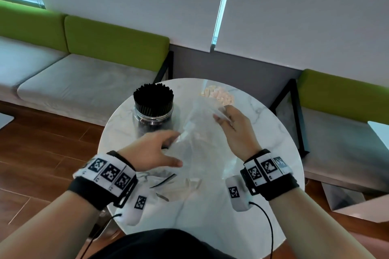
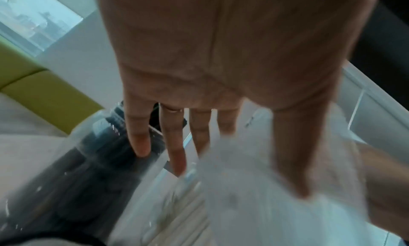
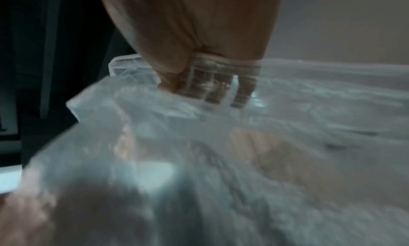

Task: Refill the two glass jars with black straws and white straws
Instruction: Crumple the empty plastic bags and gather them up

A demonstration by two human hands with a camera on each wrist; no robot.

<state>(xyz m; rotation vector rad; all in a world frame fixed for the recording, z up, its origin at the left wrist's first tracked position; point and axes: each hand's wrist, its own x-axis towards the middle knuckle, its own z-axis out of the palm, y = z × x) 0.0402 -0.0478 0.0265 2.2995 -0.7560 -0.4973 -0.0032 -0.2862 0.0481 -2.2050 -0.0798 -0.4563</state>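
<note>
On the round marble table (image 1: 271, 153) stands a glass jar (image 1: 153, 111) packed with black straws (image 1: 153, 95); it also shows in the left wrist view (image 2: 88, 162). Behind a clear plastic bag (image 1: 202, 143) sits a cluster of pale straw ends (image 1: 219, 94); their jar is hidden. My right hand (image 1: 221, 114) pinches the bag's upper edge, thumb in front and fingers behind the film (image 3: 194, 94). My left hand (image 1: 176, 147) lies with straight fingers against the bag's left side (image 2: 254, 162). The bag (image 3: 243, 162) is blurred, so its contents are unclear.
A crumpled clear wrapper (image 1: 174, 185) with a dark strip lies on the table near me. Grey benches with green backs (image 1: 88, 82) stand behind and to the right (image 1: 341, 111). The floor is wood. Cables hang from both wrist cameras.
</note>
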